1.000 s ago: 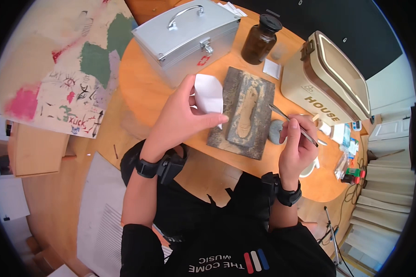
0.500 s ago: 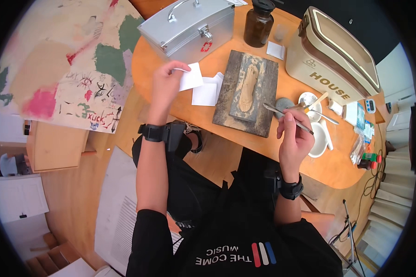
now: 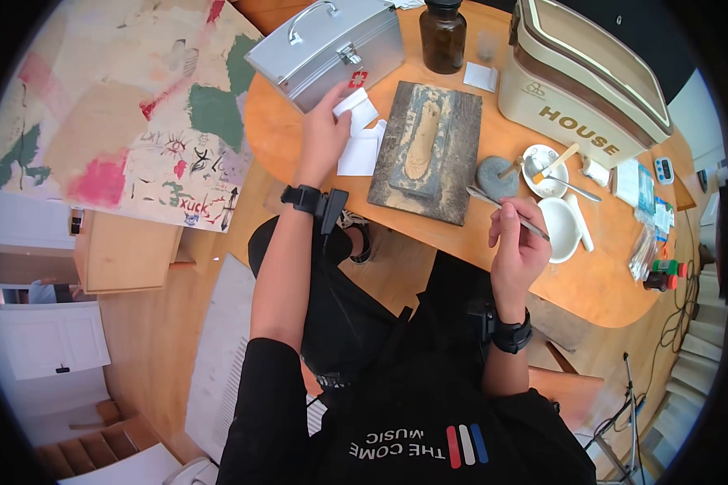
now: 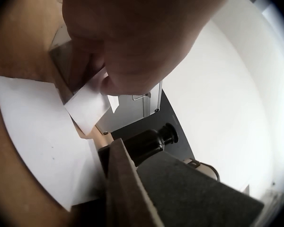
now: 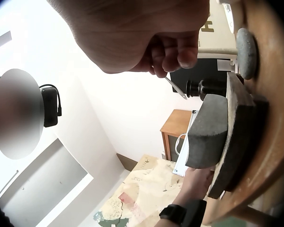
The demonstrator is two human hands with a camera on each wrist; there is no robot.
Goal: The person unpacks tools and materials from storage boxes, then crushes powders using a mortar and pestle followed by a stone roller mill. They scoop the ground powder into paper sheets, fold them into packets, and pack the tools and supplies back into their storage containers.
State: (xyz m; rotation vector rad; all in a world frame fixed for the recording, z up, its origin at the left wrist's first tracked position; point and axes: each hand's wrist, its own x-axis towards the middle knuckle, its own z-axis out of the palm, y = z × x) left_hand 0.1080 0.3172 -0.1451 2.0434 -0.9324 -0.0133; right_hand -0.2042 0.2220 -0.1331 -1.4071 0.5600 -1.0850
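Observation:
My left hand (image 3: 323,133) pinches a folded white paper (image 3: 356,111) beside the silver metal box. Close to it on the table lie more white paper sheets (image 3: 358,153); in the left wrist view the pinched paper (image 4: 89,105) overlaps their edge. My right hand (image 3: 519,246) grips a slim metal spatula (image 3: 493,200) between thumb and fingers, its flattened end pointing at the stone slab's near right corner. A grey stone block (image 3: 441,153) with a tan, powdery smear (image 3: 422,145) rests on the dark, rough slab (image 3: 457,202) between my hands.
Behind stand the silver box (image 3: 340,40), a brown glass jar (image 3: 443,36) and a cream HOUSE case (image 3: 582,105). Right of the slab are a round grey stone (image 3: 493,179), a small dish (image 3: 554,186) with a brush (image 3: 562,158), a white bowl (image 3: 558,234) and a pestle (image 3: 580,220).
My left hand has moved with the paper from beside the slab to the left, over the other sheets near the silver box. My right hand keeps hold of the spatula, nearly in place.

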